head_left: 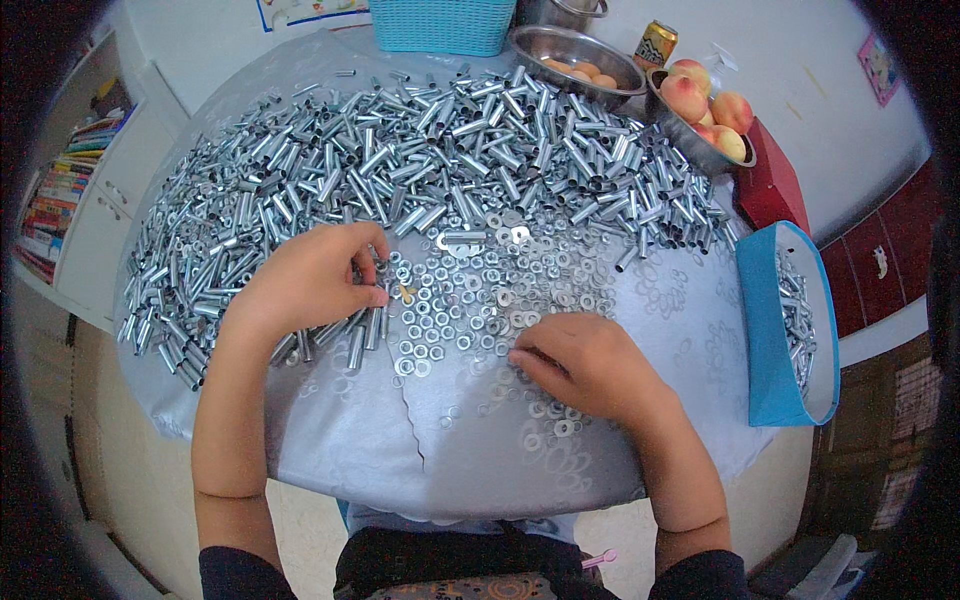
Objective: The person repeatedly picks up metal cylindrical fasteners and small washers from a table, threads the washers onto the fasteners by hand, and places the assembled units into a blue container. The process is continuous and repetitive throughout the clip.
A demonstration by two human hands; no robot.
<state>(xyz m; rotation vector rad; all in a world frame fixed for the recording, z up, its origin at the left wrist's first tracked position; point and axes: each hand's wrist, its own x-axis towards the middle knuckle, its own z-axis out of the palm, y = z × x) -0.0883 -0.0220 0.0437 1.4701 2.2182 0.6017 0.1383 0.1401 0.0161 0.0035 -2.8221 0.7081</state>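
My left hand is over the left side of the table, thumb and fingers curved and apart, with nothing visible between them. Beside its thumb lie hex nuts and a small yellowish piece. Under and behind this hand spreads a big heap of silvery metal tubes. Resting low among flat washers, my right hand is curled, its thumb close to the fingers; whatever its fingertips hold is hidden. Between the hands, nuts and washers lie loosely, with larger washers at the tubes' near edge.
A blue fabric bin of metal pieces stands at the right edge. Along the back are a turquoise basket, a steel bowl of eggs, a can, a steel bowl of peaches and a red box.
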